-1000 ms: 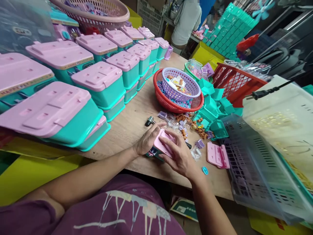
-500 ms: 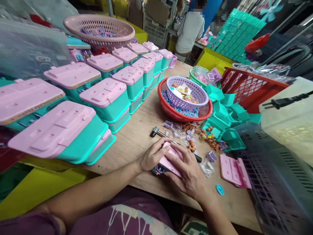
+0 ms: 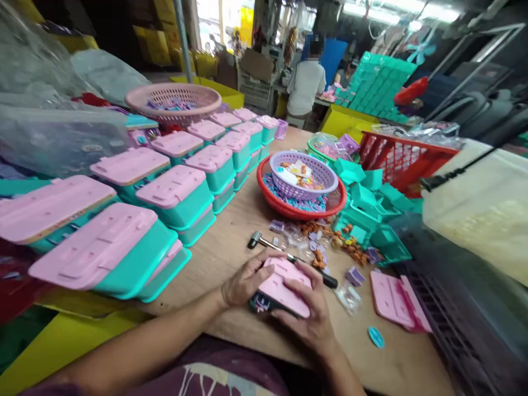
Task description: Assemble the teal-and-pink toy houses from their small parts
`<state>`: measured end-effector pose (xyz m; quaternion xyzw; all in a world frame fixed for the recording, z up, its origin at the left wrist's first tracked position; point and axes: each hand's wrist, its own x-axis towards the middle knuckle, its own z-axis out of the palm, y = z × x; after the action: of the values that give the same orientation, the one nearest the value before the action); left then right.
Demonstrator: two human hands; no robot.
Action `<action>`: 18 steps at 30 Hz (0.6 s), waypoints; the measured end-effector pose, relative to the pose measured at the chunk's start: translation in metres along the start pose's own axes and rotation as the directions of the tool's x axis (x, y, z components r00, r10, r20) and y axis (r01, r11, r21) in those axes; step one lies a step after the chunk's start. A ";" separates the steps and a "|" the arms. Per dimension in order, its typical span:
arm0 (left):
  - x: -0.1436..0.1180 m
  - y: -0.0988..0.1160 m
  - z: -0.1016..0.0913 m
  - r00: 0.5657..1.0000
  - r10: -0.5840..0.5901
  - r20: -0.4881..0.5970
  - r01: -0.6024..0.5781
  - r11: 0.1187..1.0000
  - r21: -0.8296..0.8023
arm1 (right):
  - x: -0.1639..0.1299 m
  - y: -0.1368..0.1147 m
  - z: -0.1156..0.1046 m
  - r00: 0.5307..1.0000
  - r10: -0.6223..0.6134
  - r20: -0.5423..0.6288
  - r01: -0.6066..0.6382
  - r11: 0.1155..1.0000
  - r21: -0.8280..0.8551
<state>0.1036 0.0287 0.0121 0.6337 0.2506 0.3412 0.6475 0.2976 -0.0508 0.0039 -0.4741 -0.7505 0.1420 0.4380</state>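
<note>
Head view: at the lower centre of the frame, the left hand (image 3: 245,281) and right hand (image 3: 314,319) grasp a pink-lidded box (image 3: 284,286) from both sides above a wooden counter (image 3: 226,242), with a hammer (image 3: 254,240) just beyond and stacked boxes (image 3: 171,190) at left.

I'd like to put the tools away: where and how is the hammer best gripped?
Probably by the outer end of the hammer's black handle, coming from above and the right. It lies flat, its head toward the left, and that end sticks out beyond the right hand. The pink-lidded box is in the way on the near side.
</note>
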 end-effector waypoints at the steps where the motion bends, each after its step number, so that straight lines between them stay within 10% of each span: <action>1: -0.001 0.001 -0.003 0.996 0.061 0.063 -0.067 0.994 0.092 | -0.001 0.001 -0.001 1.000 0.009 0.008 -0.009 1.000 0.027; 6: -0.009 0.004 -0.011 0.955 0.177 0.238 -0.270 0.852 0.449 | -0.004 0.009 -0.012 0.992 0.033 0.119 -0.050 0.988 0.144; 18: -0.016 -0.010 -0.018 0.932 0.202 0.301 -0.333 0.805 0.491 | -0.014 0.016 -0.004 0.997 -0.067 0.027 0.060 0.973 0.222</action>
<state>0.0811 0.0289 -0.0012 0.8530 0.1651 0.2691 0.4156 0.3123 -0.0549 -0.0108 -0.3956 -0.7523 0.2189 0.4793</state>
